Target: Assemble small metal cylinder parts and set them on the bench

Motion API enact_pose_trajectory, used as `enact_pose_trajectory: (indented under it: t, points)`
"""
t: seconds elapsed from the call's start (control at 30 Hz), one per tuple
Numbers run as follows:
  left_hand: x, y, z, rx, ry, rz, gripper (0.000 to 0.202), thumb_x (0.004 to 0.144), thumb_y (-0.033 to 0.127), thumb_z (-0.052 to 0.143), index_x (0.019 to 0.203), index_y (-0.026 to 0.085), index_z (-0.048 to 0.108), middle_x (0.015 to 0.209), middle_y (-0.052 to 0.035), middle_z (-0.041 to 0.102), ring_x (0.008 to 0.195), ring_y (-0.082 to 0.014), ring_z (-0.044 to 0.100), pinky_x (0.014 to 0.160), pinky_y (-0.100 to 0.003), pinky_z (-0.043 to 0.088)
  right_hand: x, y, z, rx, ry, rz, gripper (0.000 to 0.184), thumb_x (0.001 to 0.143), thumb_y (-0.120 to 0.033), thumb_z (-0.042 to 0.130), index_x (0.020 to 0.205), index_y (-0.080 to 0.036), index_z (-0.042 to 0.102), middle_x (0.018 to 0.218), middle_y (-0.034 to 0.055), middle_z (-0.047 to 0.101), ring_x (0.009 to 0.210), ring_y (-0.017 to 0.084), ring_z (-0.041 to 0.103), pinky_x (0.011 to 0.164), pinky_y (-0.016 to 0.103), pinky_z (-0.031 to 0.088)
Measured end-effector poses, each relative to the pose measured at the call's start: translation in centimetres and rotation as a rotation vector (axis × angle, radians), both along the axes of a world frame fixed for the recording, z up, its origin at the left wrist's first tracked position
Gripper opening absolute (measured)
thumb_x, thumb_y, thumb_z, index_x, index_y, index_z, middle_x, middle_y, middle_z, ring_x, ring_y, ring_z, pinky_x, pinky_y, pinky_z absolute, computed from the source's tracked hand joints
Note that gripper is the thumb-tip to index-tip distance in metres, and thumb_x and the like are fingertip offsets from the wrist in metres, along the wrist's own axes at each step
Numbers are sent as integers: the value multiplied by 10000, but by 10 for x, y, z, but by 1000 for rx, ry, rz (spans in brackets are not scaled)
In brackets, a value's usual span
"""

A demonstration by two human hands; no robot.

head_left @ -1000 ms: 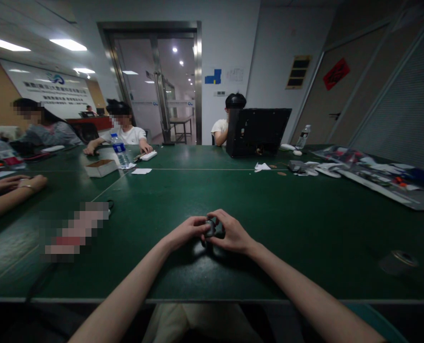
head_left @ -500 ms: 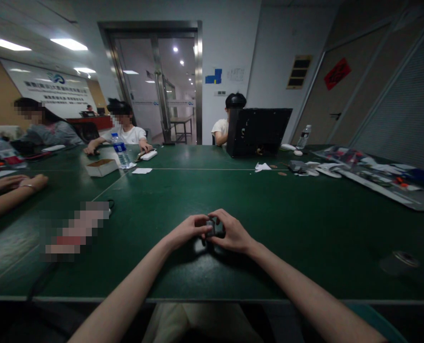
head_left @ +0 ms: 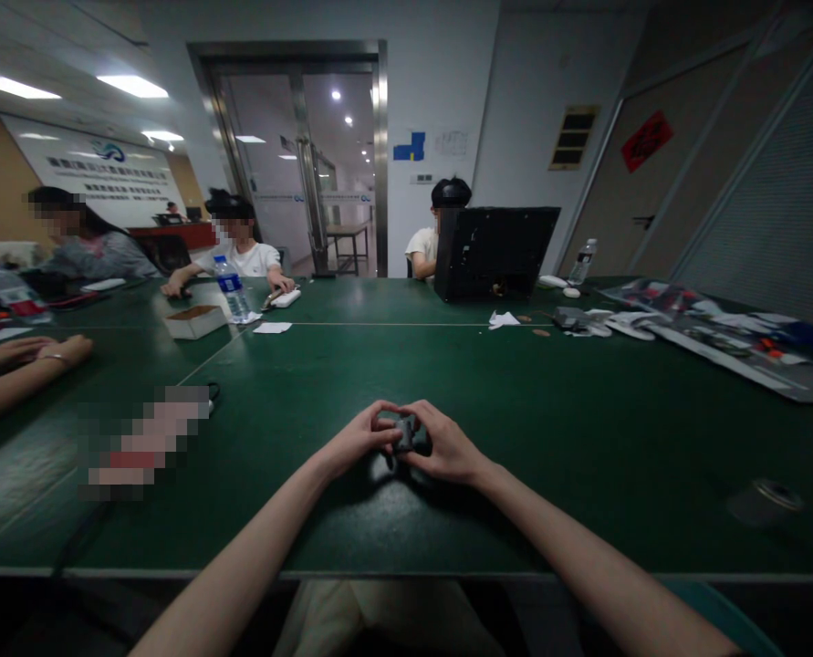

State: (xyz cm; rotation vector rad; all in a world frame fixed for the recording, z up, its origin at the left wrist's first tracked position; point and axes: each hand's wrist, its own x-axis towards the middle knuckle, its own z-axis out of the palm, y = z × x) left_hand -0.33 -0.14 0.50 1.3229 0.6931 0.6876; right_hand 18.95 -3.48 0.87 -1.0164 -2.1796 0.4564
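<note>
A small dark grey block-like object point(head_left: 404, 436) is held between my two hands just above the green table point(head_left: 570, 401); its exact kind is too small to make out. My left hand point(head_left: 359, 442) grips it from the left, with the thumb on its near face and the index finger arched over the top. From the right, my right hand point(head_left: 442, 443) closes round it, thumb low and fingers curled over the top. The fingertips of both hands meet above the object. Something dark hangs below it near my left thumb.
A blurred-out item point(head_left: 160, 438) with a cable lies to the left, near another person's hands point(head_left: 64, 351). A can point(head_left: 766, 502) stands at the right. Farther back are a cardboard box point(head_left: 197, 323), a water bottle point(head_left: 232, 290), a black monitor-like case point(head_left: 498, 254) and a cluttered board point(head_left: 734, 351).
My left index finger has lifted and arched higher over the object, towards my right fingertips. The object appears slightly turned. My right hand has barely moved.
</note>
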Motion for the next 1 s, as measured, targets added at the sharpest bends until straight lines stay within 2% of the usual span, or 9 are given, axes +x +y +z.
enact_pose_trajectory:
  t: [0.2,0.3,0.43,0.7,1.0]
  points:
    - [0,2,-1,-61,-37,-7,453,711,229,714,1091,165,477,808,-9,601,624,-80,561,615,-206,417,-1,0,0,4,-5,-11,489,726,-304,653,1174,-201,488,1074,71,534,924,195,550,803,317,459]
    - [0,2,-2,-58,-35,-20,453,721,245,710,1101,165,478,824,-21,608,643,-89,571,625,-213,416,-1,0,-1,6,-8,-15,499,713,-296,663,1171,-199,490,1063,68,537,922,195,549,802,316,459]
    - [0,0,-1,-65,15,1,445,724,261,715,1094,169,484,785,2,593,631,-81,558,621,-211,412,-1,0,-2,15,-6,-17,505,698,-260,669,1166,-204,489,1069,67,537,927,193,549,801,311,460]
    - [1,-3,1,-38,63,28,321,720,321,721,946,138,586,869,-34,589,772,-110,557,657,-214,431,0,1,-4,26,-9,-35,514,689,-262,675,1160,-198,481,1082,71,538,929,194,555,803,315,466]
    - [1,-2,4,-27,63,3,316,719,324,718,939,106,655,850,-47,616,730,-102,552,656,-199,436,0,0,-1,34,-7,-45,506,703,-278,664,1164,-192,474,1095,74,540,940,196,556,805,316,472]
